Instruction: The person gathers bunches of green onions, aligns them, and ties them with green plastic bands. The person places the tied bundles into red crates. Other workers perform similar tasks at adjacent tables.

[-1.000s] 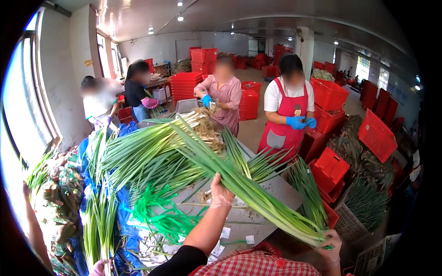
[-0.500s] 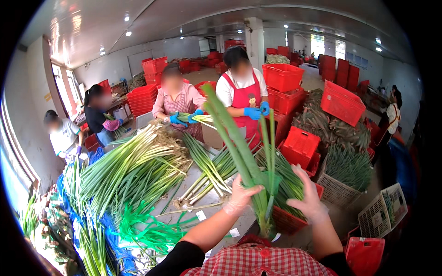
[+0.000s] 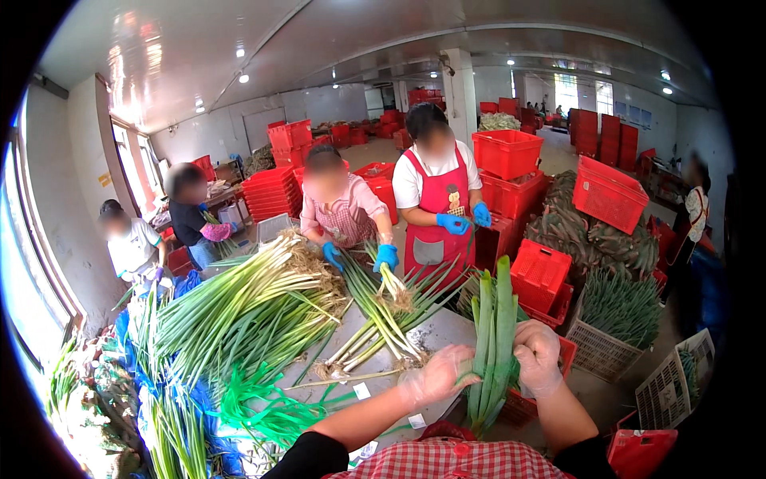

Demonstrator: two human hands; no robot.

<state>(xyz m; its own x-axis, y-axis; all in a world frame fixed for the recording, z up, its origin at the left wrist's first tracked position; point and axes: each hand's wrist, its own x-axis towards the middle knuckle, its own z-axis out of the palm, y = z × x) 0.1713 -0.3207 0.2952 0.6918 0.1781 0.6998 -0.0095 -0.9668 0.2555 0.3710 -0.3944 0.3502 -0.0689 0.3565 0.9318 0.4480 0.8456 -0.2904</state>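
Note:
In front of my chest a bundle of green onions [image 3: 496, 339] stands nearly upright, its broad green leaves pointing up. My left hand [image 3: 439, 375], in a clear thin glove, grips the bundle from the left. On the other side, my right hand [image 3: 538, 355], gloved the same way, is closed with its fingertips by the leaves; what it pinches is hidden. Loose green ribbons [image 3: 259, 403] lie on the grey table [image 3: 399, 383] to the left. Just beyond my left hand lie small bunches of green onions [image 3: 379, 319] with pale, rooty ends.
A large heap of green onions [image 3: 247, 307] covers the table's left. Across it, one co-worker [image 3: 347, 199] handles onions in blue gloves; another [image 3: 439, 191] in a red apron stands alongside. Red crates [image 3: 542, 271] and a pale basket of greens [image 3: 606, 343] are at the right.
The bundle has come more upright and lower, nearer my chest. My right hand has gone from open to closed against it. The pink-clad co-worker has lowered an onion bunch to the table.

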